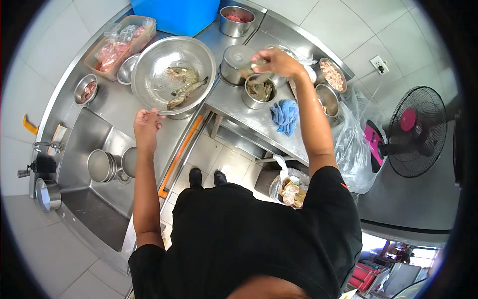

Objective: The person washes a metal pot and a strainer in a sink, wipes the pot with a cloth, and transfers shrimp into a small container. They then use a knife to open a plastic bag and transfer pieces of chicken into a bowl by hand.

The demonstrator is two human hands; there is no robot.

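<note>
A large perforated metal colander (149,65) holds several raw shrimp (184,87). My left hand (148,127) is closed at its near rim, with the fingertips on the edge. To the right, a small steel pot (255,103) contains more greyish shrimp (260,89). Above this pot is my right hand (279,64), its fingers pinched together. Something small and pale shows at those fingertips, too blurred to name. An upturned steel pot (238,62) stands just left of the right hand. Beside the shrimp pot lies a crumpled blue cloth (285,117).
A plastic tub (92,62) of bagged meat and a blue container (174,15) stand behind the colander. Steel cups (102,167) lie in the sink (74,149). At right are a bowl of pale pieces (332,74) and a fan (417,132). A bagged bin (291,192) sits below.
</note>
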